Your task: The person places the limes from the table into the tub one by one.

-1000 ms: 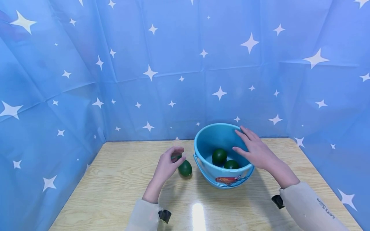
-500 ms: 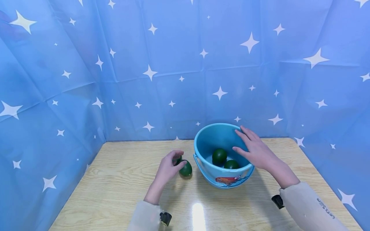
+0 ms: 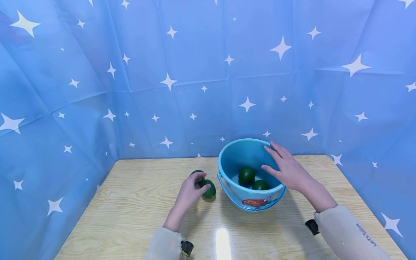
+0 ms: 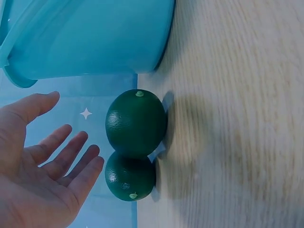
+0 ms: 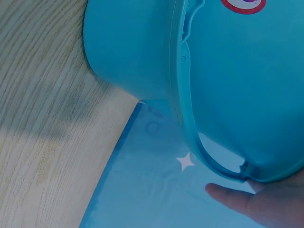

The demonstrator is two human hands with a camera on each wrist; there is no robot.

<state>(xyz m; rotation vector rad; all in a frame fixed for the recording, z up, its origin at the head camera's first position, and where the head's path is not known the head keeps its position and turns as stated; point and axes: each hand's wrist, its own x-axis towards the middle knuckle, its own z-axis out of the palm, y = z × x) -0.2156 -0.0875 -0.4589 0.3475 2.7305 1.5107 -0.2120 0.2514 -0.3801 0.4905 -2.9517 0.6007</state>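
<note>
Two dark green limes sit on the wooden table [image 3: 130, 216] left of a blue bucket [image 3: 232, 189]. The nearer lime [image 4: 137, 123] and the farther lime [image 4: 130, 175] look to be touching. My left hand [image 3: 190, 189] hovers right beside them with its fingers spread and relaxed; in the left wrist view a gap shows between its fingertips and the fruit. My right hand [image 3: 289, 171] rests at the bucket's right rim, its visible fingers fairly straight. Inside the bucket lie two more limes, one to the left [image 3: 246, 176] and one to the right [image 3: 260, 185].
A blue sheet with white stars [image 3: 195, 72] hangs behind the table and along both sides. The bucket's handle [image 3: 234, 202] hangs down at its front, across a red label [image 3: 255, 203]. A black band [image 3: 186, 248] is on the left sleeve.
My left hand has moved slightly down and closer over the two limes on the table. The right hand, the bucket and the limes inside it look unchanged.
</note>
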